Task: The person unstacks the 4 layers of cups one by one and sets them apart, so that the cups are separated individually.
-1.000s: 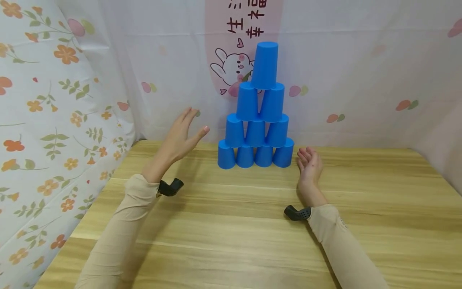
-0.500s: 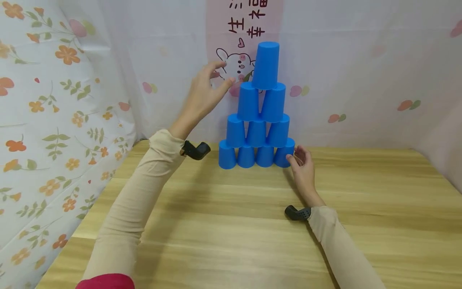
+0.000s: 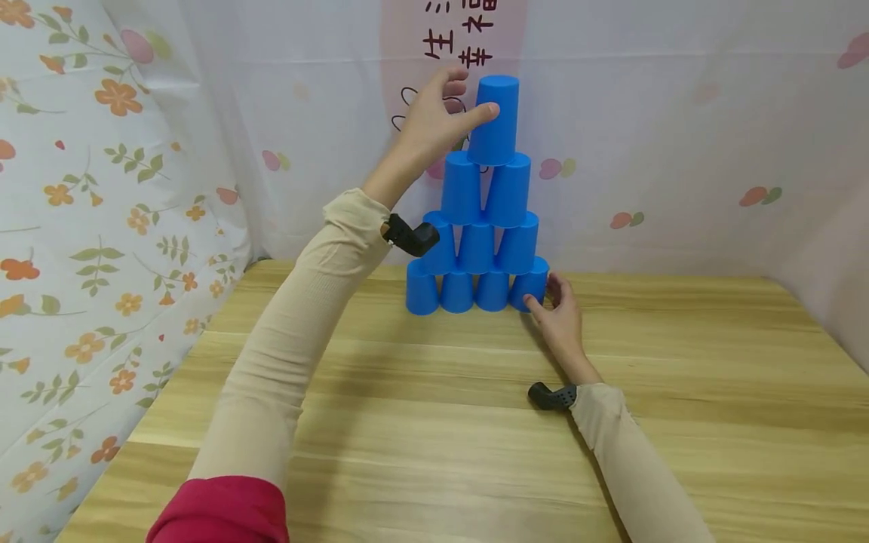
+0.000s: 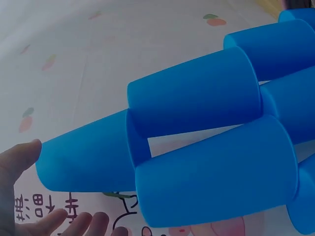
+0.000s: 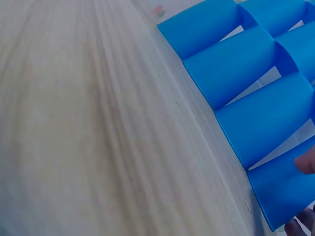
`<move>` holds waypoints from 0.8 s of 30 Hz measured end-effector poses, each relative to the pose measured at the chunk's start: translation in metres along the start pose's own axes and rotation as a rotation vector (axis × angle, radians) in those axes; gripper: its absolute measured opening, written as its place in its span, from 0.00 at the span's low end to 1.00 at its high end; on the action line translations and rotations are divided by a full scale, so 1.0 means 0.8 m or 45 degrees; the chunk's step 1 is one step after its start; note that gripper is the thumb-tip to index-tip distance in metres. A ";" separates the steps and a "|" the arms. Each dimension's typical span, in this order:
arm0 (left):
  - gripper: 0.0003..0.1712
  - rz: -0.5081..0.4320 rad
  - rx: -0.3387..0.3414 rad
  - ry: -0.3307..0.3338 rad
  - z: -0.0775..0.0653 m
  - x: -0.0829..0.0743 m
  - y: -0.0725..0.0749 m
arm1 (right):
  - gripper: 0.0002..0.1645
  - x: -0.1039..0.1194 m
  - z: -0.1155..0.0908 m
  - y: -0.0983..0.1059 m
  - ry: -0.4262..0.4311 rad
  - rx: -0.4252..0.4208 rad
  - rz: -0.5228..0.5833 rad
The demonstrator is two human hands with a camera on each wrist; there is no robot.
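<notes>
Blue cups stand upside down in a four-tier pyramid, with a single top cup at its peak. My left hand is raised at that cup's left side, thumb in front of it. In the left wrist view, the thumb is at the edge of the top cup's base, and the other fingertips are spread apart from the cup. Low on the right, my right hand holds the bottom row's end cup, thumb at the front and fingers at the far right side. The right wrist view shows only the thumb and some fingertips.
The pyramid stands near the back of a wooden table. Behind it hangs a white printed cloth; a floral cloth hangs on the left. Each wrist wears a black camera mount, such as the left one.
My left hand has risen rightward from beside the pyramid to the top cup. My right hand has turned and brought its thumb round the front of the bottom right cup. The cups stand as before.
</notes>
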State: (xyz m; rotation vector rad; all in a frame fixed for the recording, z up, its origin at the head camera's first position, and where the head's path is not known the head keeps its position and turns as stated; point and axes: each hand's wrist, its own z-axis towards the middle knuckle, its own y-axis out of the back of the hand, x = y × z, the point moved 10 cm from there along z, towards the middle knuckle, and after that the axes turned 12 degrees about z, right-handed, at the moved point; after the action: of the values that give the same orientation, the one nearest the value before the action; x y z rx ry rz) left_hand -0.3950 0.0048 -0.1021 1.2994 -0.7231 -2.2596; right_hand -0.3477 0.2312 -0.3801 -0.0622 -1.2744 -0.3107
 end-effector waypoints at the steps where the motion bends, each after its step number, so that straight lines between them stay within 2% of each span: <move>1: 0.41 0.003 0.013 -0.001 0.002 -0.001 -0.003 | 0.40 0.000 0.000 0.000 -0.005 0.000 -0.006; 4: 0.42 0.002 0.031 -0.018 0.007 -0.003 -0.008 | 0.40 0.000 0.000 -0.003 -0.007 0.011 -0.033; 11: 0.43 0.005 0.060 -0.052 0.010 0.000 -0.006 | 0.38 0.003 0.003 -0.008 0.010 0.035 -0.139; 18: 0.45 0.046 0.154 -0.011 0.008 0.005 -0.016 | 0.37 0.007 0.003 -0.009 0.012 0.033 -0.176; 24: 0.42 0.029 0.155 -0.006 0.009 0.002 -0.024 | 0.36 0.006 0.000 -0.004 -0.004 0.020 -0.178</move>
State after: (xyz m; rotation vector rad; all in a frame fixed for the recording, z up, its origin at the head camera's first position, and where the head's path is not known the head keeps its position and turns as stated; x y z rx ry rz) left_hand -0.4039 0.0199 -0.1124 1.3339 -0.8854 -2.2316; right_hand -0.3472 0.2274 -0.3761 0.0402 -1.2865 -0.4209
